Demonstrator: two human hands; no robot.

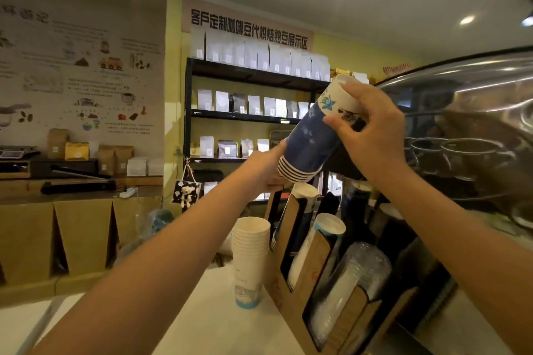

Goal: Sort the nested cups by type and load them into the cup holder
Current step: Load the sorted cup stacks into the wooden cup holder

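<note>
I hold a tilted stack of nested blue-and-white paper cups [313, 138] in the air above the brown cardboard cup holder [300, 294]. My left hand [266, 170] grips the rim end at the lower left. My right hand [372, 127] clasps the base end at the upper right. In the holder, slanted slots carry white paper cups [326, 236], a dark blue stack [297, 225] and clear plastic cups [354, 282]. Another stack of white cups with a light blue base [250, 259] stands upright on the white counter [202, 326], left of the holder.
A shiny steel machine [476, 130] fills the right side, close behind the holder. Black shelves with coffee bags [253, 89] stand behind. Cardboard boxes [83, 239] and a bench with bags line the left wall.
</note>
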